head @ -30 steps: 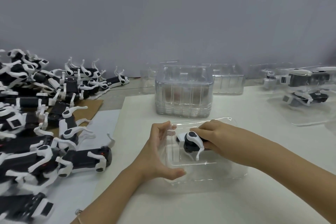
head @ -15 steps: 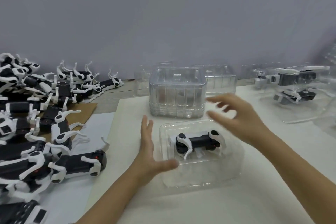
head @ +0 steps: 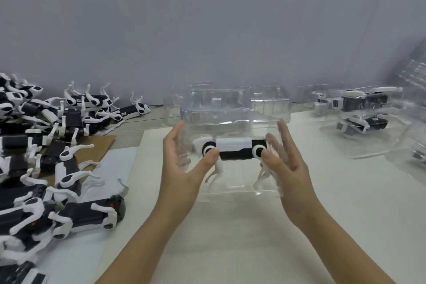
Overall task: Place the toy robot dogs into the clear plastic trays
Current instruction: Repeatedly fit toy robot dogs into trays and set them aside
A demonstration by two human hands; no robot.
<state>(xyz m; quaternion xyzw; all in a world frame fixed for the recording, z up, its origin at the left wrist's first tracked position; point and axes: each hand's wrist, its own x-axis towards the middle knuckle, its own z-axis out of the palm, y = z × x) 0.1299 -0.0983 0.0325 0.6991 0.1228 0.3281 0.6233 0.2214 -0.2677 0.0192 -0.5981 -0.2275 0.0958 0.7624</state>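
Toy dog (head: 234,151) (in clear tray (head: 230,117)) held between left hand (head: 182,163) and right hand (head: 287,168).

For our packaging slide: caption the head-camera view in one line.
The left hand and right hand hold a clear tray with one toy robot dog inside; unpacked dogs lie piled nearby.

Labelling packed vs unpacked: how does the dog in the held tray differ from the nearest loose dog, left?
Trayed dog sits in the clear tray, legs pointing down; loose dog lies bare on the sheet, on its side. Trayed dog shows a white upper panel; loose dog looks mostly black. Both black-and-white.
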